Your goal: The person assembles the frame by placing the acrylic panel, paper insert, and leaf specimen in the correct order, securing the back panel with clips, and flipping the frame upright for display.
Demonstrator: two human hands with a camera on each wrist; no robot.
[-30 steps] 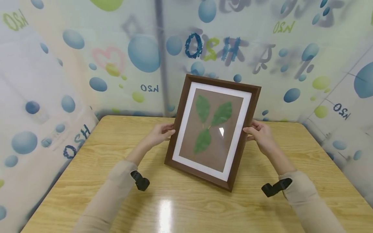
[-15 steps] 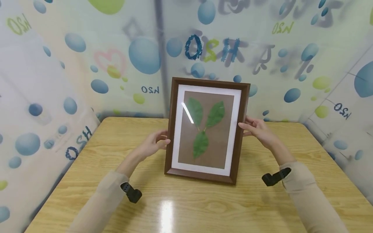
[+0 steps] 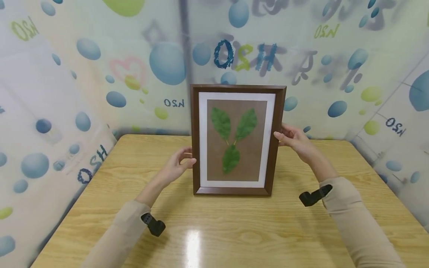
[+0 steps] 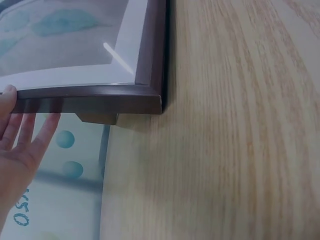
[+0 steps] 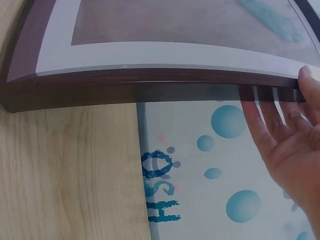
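Note:
A brown picture frame (image 3: 249, 160) stands upright on the wooden table, its bottom edge level. Behind its glass, a white mat surrounds three green leaves on a brown backing. My left hand (image 3: 174, 165) holds the frame's left side, thumb at the front edge and fingers reaching behind. On the opposite side my right hand (image 3: 296, 142) grips the edge a little higher, thumb in front. The left wrist view shows a small brown piece (image 4: 97, 118) jutting out behind the frame near its bottom; the rest of the frame's back is hidden.
The wooden table (image 3: 234, 230) extends toward me and to both sides. Close behind its far edge hangs a pale curtain (image 3: 134, 111) printed with blue and green drops and letters. Similar sheets enclose the left and right sides.
The picture frame has turned from a clockwise tilt to upright, and its bottom edge has moved farther back. The left hand has shifted lower along its side; the right hand has risen slightly.

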